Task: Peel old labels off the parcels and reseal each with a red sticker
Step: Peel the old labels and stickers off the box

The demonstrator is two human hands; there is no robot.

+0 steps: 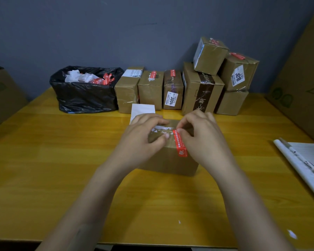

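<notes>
Parcel (170, 163) on the table (62, 160), its top gripped by the left hand (143, 131) to steady it, while the right hand (203, 134) pinches the far end of a red sticker (180, 145) folded over its front edge, apparently sealing the flap.

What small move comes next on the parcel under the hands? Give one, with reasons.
Probably run the right hand down the red sticker, pressing it flat. The sticker already bends over the top edge of the parcel onto its front, the right hand pinches its upper end, and the left hand grips the parcel steady.
</notes>
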